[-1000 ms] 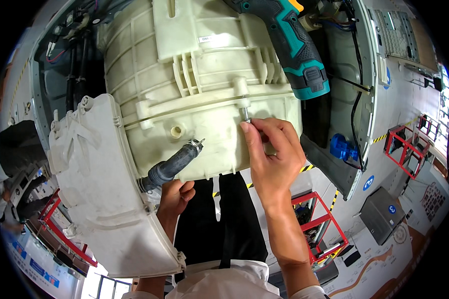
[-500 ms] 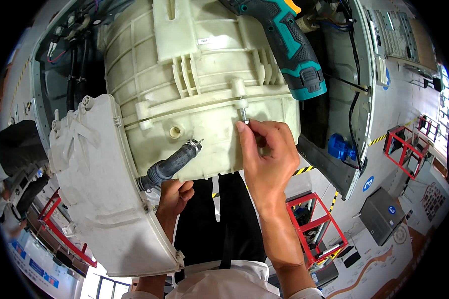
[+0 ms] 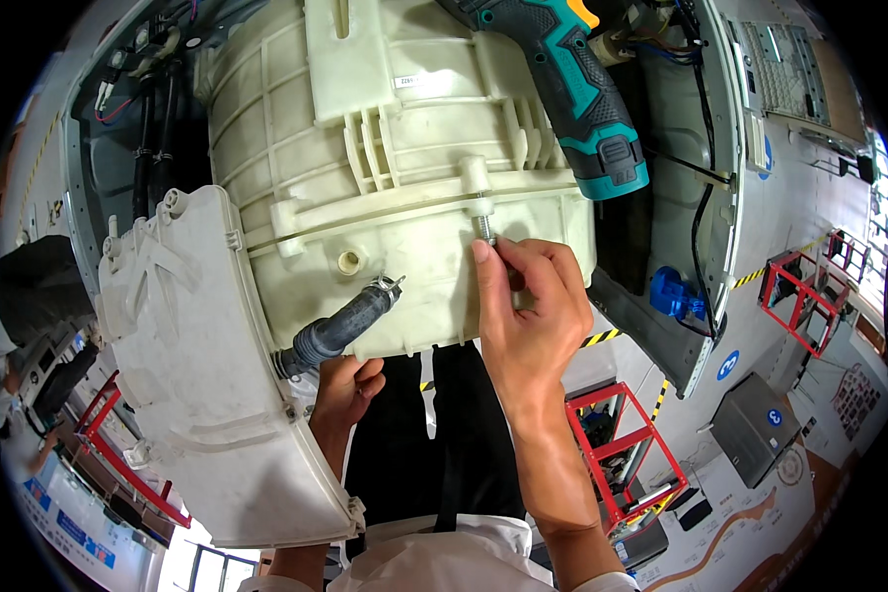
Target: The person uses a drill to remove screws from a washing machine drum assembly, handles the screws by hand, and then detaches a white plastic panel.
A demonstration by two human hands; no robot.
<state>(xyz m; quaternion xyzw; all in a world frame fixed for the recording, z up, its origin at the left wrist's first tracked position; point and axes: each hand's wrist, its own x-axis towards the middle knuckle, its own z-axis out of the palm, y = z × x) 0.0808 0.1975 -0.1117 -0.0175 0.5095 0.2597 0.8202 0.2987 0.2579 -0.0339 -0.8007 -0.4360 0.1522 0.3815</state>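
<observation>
A large cream plastic washing machine tub [image 3: 414, 286] fills the middle of the view. Between thumb and forefinger, my right hand [image 3: 538, 301] pinches the lower end of a metal bolt [image 3: 483, 226], whose upper end sits at a boss on the tub's seam. My left hand [image 3: 345, 390] is below the tub, its fingers curled; a black rubber hose [image 3: 340, 321] with a metal clamp lies just above it. Whether that hand holds anything is hidden. On the tub's upper right rests a teal and black cordless screwdriver [image 3: 592, 109].
A pale plastic housing [image 3: 197, 395] stands at the tub's left. The grey metal cabinet frame [image 3: 710, 365] surrounds the tub, with black cables and a blue plastic part [image 3: 673, 293] on its right side. Red metal stands [image 3: 627, 454] are on the floor; another person [image 3: 35, 296] is at far left.
My right fingers have shifted very slightly at the bolt, whose head is now more covered by them. The left hand stays where it was.
</observation>
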